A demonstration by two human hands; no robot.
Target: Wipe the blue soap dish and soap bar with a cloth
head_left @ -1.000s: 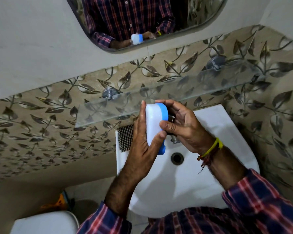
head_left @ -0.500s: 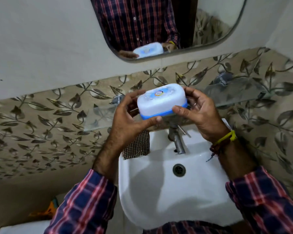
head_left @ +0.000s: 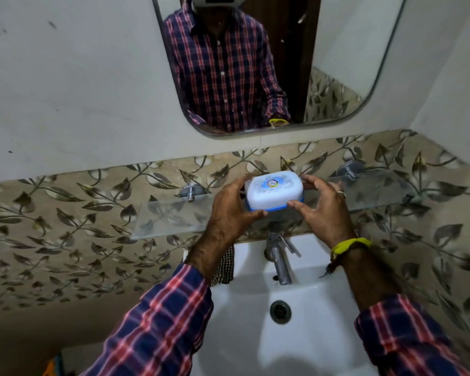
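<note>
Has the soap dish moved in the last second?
Yes. The soap dish, earlier on edge over the basin by the tap, now lies flat, raised to the glass shelf.

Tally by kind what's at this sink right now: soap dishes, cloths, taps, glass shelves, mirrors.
Soap dish: 1
Cloth: 1
Tap: 1
Glass shelf: 1
Mirror: 1
Total: 5

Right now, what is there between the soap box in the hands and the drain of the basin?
In the head view, the metal tap stands between the soap box and the drain; below the tap, only bare white basin.
</note>
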